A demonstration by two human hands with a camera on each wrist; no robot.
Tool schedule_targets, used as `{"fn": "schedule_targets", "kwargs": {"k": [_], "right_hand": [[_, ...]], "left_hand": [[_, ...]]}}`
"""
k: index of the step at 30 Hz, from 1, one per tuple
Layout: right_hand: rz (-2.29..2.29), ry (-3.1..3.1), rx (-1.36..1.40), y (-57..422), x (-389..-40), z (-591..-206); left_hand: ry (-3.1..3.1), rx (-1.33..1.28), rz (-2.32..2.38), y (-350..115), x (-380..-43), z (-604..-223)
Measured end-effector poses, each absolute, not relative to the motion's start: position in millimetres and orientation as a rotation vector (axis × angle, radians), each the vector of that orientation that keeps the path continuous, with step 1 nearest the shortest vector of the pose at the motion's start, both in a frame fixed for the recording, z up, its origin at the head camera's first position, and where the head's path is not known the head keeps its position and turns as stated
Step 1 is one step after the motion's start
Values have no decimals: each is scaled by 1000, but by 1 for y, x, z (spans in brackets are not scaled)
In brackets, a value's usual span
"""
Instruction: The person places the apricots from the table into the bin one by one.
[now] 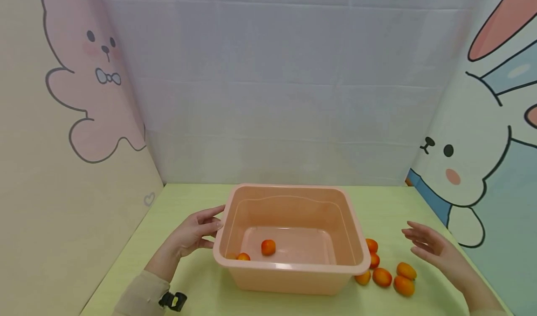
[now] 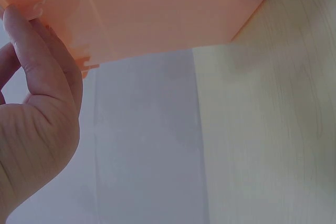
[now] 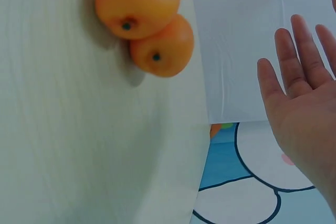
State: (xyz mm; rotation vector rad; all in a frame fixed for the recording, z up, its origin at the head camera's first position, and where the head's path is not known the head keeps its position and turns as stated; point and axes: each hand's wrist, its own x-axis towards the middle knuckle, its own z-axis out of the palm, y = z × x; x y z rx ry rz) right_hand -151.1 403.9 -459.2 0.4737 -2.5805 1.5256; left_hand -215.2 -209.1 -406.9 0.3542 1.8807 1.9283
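Note:
A pink plastic basin (image 1: 289, 278) stands on the table, with two orange-red fruits inside: one on the floor (image 1: 268, 247), another (image 1: 243, 257) partly hidden by the front wall. My left hand (image 1: 195, 232) holds the basin's left rim between thumb and fingers; the left wrist view shows the fingers at the basin's edge (image 2: 157, 14). To the right of the basin lie several oval orange-yellow and red fruits (image 1: 382, 277), some partly covered by it. Beyond them my right hand (image 1: 434, 246) hovers with fingers extended, holding nothing. Two fruits (image 3: 163, 51) appear close in the right wrist view.
The pale green table (image 1: 197, 283) is enclosed by a white back sheet (image 1: 285, 97) and two side walls printed with cartoon animals. A black band (image 1: 173, 301) sits on the left sleeve.

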Motion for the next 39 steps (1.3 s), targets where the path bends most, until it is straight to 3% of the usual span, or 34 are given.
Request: {"fn": "schedule_targets", "kwargs": {"k": [11,19,30,39], "right_hand": [[1711,-2792,570,428,-150,-478],[1877,-3000,488,440,-156,-486],[2043,-2940,847,450,-163,-498],[1934,-2963,889,450,-163,-503]], "left_hand": [[1902,329,1922,-210,-214,-407],[1894,344,1920,-209,-215,-407],[1900,338,1913,-209,-216,-407],[1912,329,1907,-209,-214,-407]]}}
